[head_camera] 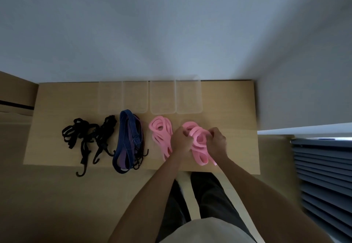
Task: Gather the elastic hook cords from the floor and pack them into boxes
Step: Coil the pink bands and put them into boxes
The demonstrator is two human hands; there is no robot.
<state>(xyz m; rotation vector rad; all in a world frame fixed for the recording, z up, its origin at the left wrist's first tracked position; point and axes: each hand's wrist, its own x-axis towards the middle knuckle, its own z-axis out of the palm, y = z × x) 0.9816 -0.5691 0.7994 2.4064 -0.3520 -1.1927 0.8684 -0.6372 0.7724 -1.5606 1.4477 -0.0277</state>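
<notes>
Both hands, left and right, gripping pink cord bundle just before clear boxes; coiling tighter advisable so bundle fits.

Clear plastic boxes – four, in row along wall edge of wooden board. Pink cord bundles – two: one lying free, one in hands. Black hook cord bundles – two (tangled, strand count unclear). Navy striped cord bundle – one. Hands – two: left, right.
</notes>
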